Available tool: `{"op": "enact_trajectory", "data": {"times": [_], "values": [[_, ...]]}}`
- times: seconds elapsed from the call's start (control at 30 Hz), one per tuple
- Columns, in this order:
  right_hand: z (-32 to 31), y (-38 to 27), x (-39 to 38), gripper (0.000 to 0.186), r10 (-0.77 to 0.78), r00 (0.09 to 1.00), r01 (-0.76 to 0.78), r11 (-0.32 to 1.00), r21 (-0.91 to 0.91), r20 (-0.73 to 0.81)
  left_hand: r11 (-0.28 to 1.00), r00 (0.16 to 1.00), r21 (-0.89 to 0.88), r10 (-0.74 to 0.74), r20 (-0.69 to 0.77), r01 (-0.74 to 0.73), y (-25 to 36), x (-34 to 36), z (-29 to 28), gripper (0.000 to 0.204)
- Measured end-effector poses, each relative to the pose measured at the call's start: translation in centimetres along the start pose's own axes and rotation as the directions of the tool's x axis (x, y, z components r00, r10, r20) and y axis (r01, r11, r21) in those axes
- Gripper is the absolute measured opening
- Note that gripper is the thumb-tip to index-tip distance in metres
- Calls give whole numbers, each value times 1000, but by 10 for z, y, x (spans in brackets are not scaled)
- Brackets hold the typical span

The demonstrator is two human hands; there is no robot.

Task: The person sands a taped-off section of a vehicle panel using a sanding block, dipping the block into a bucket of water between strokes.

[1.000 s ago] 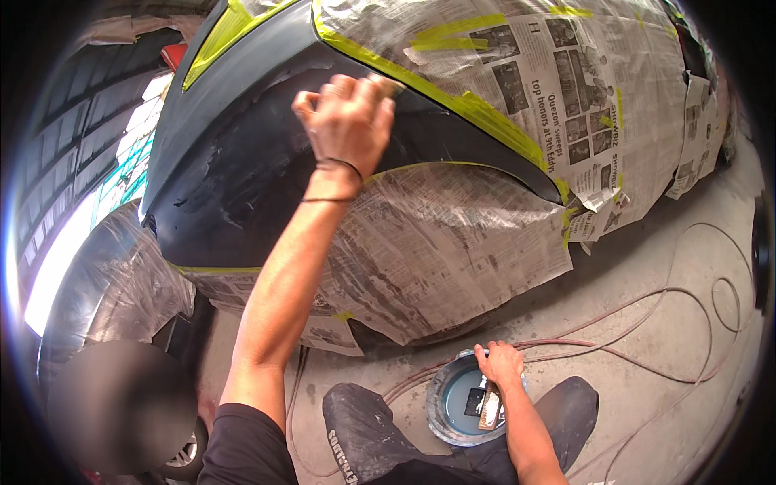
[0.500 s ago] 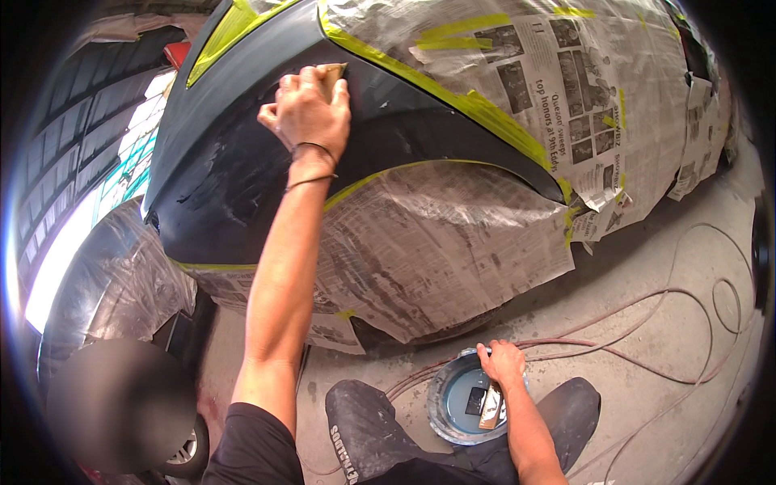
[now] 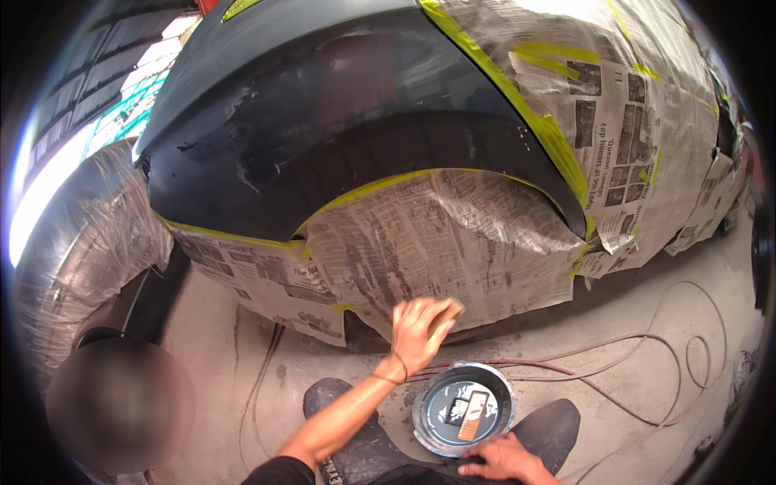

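My left hand is closed around a tan folded piece that looks like sandpaper, held in the air above and left of a bucket. Behind it curves the dark grey fender of a car, edged with yellow-green masking tape. In the bucket's greyish water lie a small black square piece and a tan block with a shiny top. By the bucket's near rim, my right hand rests with its fingers loosely apart and nothing seen in it.
Newspaper and clear plastic film cover the wheel arch and the car's side to the right. Reddish hoses loop across the concrete floor on the right. At far left stands another plastic-wrapped car part. My knees flank the bucket.
My left hand has come down from the fender to above the bucket, still holding the tan piece. My right hand has moved from the bucket's far rim to its near side. The view has shifted.
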State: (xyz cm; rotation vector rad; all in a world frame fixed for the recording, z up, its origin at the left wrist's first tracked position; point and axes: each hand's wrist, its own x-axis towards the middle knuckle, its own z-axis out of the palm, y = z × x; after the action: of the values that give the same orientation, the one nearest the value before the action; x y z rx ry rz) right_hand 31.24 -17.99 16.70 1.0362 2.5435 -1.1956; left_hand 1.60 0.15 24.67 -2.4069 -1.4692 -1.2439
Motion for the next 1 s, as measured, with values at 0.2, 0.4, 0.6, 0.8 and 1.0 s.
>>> {"op": "enact_trajectory", "data": {"times": [0.2,0.4,0.6,0.8,1.0], "values": [[-13,-59,-44,20,-202,857,85,963,-256,-474,756,792,-289,-610,17,588,-40,-145,100,41],[-43,-118,-86,25,210,805,-88,967,239,-555,825,827,-69,-559,50,561,-54,-178,135,49],[7,-122,-112,25,158,916,-165,986,14,-368,879,872,103,-476,113,466,-57,-175,144,43],[14,-92,-169,31,681,728,-84,-22,996,76,836,826,183,-543,148,517,-65,-174,148,43],[66,-3,-185,44,251,942,44,567,823,-223,854,824,216,-516,233,474,-52,-167,169,43]]}}
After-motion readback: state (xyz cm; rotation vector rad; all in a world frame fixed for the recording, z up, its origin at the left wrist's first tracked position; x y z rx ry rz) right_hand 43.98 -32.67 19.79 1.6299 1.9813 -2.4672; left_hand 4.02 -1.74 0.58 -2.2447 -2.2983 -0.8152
